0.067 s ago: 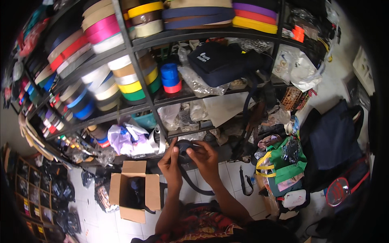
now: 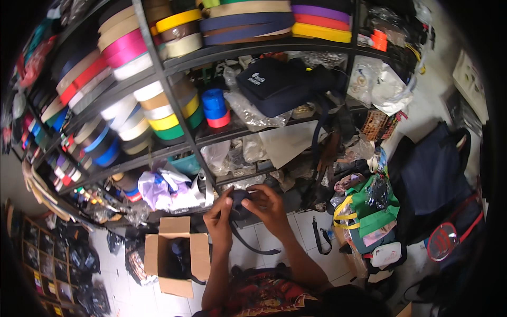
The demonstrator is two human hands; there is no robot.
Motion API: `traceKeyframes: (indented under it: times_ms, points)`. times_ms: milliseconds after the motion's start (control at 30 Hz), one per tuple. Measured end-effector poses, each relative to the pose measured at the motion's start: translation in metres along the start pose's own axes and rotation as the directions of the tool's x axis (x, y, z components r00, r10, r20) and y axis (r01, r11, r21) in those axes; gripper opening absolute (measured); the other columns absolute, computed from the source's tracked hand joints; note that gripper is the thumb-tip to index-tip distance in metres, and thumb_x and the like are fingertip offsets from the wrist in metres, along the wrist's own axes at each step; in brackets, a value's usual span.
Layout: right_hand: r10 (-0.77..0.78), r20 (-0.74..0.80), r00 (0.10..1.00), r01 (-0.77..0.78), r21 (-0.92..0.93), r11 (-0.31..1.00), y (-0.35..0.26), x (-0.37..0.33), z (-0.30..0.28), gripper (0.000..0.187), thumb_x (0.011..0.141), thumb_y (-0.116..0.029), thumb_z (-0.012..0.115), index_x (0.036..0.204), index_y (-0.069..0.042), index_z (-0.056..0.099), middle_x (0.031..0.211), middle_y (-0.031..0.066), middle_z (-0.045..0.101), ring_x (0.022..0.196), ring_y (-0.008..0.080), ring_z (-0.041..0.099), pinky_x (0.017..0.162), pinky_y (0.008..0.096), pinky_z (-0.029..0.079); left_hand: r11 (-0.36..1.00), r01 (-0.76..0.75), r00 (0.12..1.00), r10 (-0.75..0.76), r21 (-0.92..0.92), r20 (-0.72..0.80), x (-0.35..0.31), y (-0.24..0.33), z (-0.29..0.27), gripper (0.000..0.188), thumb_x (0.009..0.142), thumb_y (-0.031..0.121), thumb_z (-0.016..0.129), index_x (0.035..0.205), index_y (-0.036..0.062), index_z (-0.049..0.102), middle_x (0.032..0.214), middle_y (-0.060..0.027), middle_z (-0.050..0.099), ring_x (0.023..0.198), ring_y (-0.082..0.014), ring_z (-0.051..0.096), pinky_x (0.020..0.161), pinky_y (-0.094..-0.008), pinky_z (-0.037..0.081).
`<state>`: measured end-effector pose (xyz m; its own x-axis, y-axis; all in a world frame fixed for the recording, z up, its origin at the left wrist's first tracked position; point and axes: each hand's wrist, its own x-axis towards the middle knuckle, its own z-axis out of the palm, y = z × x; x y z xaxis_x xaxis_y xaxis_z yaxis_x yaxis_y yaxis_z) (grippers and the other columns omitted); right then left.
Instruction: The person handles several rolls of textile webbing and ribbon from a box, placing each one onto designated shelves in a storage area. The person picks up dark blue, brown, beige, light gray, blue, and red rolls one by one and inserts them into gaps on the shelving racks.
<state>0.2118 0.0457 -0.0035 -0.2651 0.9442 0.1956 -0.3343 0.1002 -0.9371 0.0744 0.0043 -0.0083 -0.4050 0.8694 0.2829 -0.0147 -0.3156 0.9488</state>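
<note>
Between both hands is a small roll of black webbing strap point(image 2: 241, 205), held up in front of the shelf. My left hand point(image 2: 217, 216) grips its left side, thumb upright against the coil. On the other side my right hand point(image 2: 268, 209) pinches the roll between thumb and bent fingers. A loose tail of the strap point(image 2: 247, 244) hangs below the roll and curves right, its end near my right forearm. The far side of the coil is hidden by fingers.
An open cardboard box point(image 2: 176, 286) with dark contents stands on the floor to the left. Ahead, a black metal shelf point(image 2: 227, 56) carries coloured webbing rolls and a black bag point(image 2: 274, 87). A green bag point(image 2: 377, 208) lies among piled goods at right.
The view has turned slightly, so the shelf appears shifted left. The roll has tilted a little between my fingers; both hands keep their hold.
</note>
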Motion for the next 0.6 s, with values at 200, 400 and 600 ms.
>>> traceKeyframes:
  times_ms: [200, 400, 600]
  points:
    - [0.065, 0.081, 0.995, -0.05, -0.173, 0.984, -0.009, 0.008, -0.032, 0.031, 0.083, -0.015, 0.078, 0.108, 0.002, 0.07, 0.095, 0.0076, 0.071, 0.084, 0.0109, 0.066, 0.071, 0.0237, 0.054, 0.995, 0.102, 0.985, -0.101, 0.003, 0.141, -0.001, 0.012, 0.014, 0.03, 0.093, 0.012, 0.065, 0.12, 0.0006, 0.067, 0.115, -0.0109, 0.069, 0.106, -0.0147, 0.06, 0.099, -0.028, 0.041]
    - [0.144, -0.167, 0.975, -0.145, 0.008, 0.989, 0.02, 0.01, -0.018, 0.04, 0.083, -0.021, 0.078, 0.114, 0.001, 0.067, 0.097, 0.0072, 0.07, 0.082, 0.0118, 0.067, 0.066, 0.0234, 0.056, 0.989, 0.145, 0.989, -0.145, 0.0, 0.031, 0.002, 0.01, 0.01, 0.035, 0.094, 0.018, 0.065, 0.128, 0.0085, 0.064, 0.097, -0.0014, 0.067, 0.074, -0.0051, 0.05, 0.066, -0.0201, 0.04]
    - [0.143, -0.105, 0.984, -0.141, 0.026, 0.99, 0.022, 0.002, 0.019, 0.042, 0.084, -0.015, 0.076, 0.121, -0.002, 0.062, 0.097, 0.0046, 0.065, 0.088, 0.0127, 0.065, 0.07, 0.0241, 0.054, 0.985, 0.142, 0.989, -0.137, -0.098, 0.052, 0.011, 0.004, -0.02, 0.034, 0.097, 0.016, 0.061, 0.127, 0.0013, 0.062, 0.121, -0.0095, 0.067, 0.109, -0.0115, 0.058, 0.097, -0.0247, 0.043]
